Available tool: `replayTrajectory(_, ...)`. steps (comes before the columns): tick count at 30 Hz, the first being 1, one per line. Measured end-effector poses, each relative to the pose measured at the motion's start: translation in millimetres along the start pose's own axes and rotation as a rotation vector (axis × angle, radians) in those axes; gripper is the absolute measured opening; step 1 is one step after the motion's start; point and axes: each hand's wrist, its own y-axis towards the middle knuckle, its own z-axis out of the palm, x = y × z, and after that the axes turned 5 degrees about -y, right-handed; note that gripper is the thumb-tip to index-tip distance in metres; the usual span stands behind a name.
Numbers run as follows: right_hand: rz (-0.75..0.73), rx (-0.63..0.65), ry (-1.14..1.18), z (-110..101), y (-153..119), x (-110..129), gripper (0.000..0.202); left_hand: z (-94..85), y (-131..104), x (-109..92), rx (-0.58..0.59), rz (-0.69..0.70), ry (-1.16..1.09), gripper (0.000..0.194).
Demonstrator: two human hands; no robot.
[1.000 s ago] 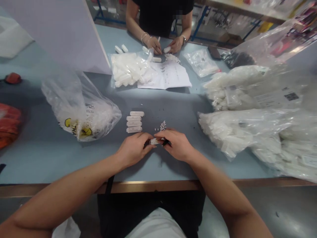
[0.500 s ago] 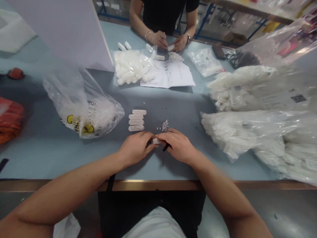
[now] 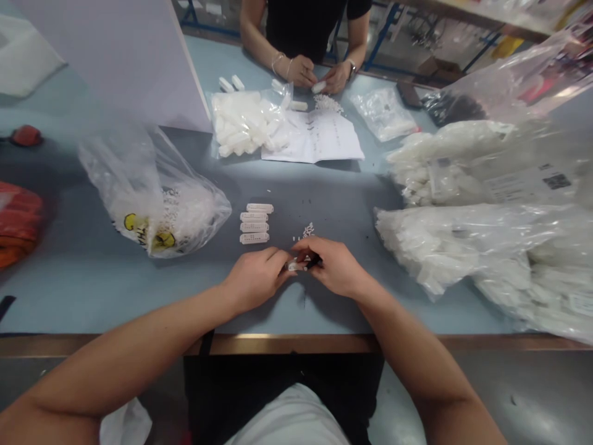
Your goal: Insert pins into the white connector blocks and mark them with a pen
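My left hand [image 3: 257, 277] is closed around a small white plastic piece [image 3: 294, 266], its fingers hiding much of it. Closed on a short black stick-like tool [image 3: 314, 261], my right hand [image 3: 340, 269] meets the left one, and the tool's end lies close to the white piece. Whether the right fingertips also press on the piece cannot be made out. Just beyond the right hand is a small pile of tiny white parts [image 3: 308, 229]. Several long white plastic pieces [image 3: 254, 227] lie stacked in a row ahead of my left hand.
A clear bag of small white parts [image 3: 194, 213] sits left, and large bags of white pieces [image 3: 426, 247] stand right. Across the table [image 3: 139, 303], a co-worker's hands [image 3: 303, 72] hold a white piece near another filled bag [image 3: 245, 123] and a paper sheet [image 3: 333, 139].
The black tool has swung from pointing down toward the table to lying nearly level beside the white piece. My right fingers have shifted with it; the left hand stays nearly in place.
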Motion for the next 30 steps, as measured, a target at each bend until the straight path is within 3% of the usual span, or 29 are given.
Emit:
replayTrajectory(5, 0.077, 0.032, 0.036, -1.1, 3.0, 3.4, 0.028, 0.5, -0.5, -2.5, 0.009, 0.053, 0.046, 0.032)
replayTrajectory(12, 0.020, 0.026, 0.070, -0.6, 3.1, 1.1, 0.029, -1.7, 2.1, 2.5, 0.055, -0.067, -0.055, 0.028)
replayTrajectory(22, 0.028, -0.032, 0.028, 4.3, 5.1, 0.2, 0.023, -2.6, 4.0, -0.1, 0.040, -0.032, -0.007, 0.034)
replayTrajectory(28, 0.114, -0.287, -0.024, -16.7, 7.0, -22.8, 0.008, -10.6, 4.2, 1.0, 0.021, -0.074, 0.000, 0.033)
replayTrajectory(30, 0.126, -0.305, -0.105, -21.6, 8.0, -31.4, 0.007, -12.5, 4.5, 1.9, 0.026, -0.092, 0.004, 0.032)
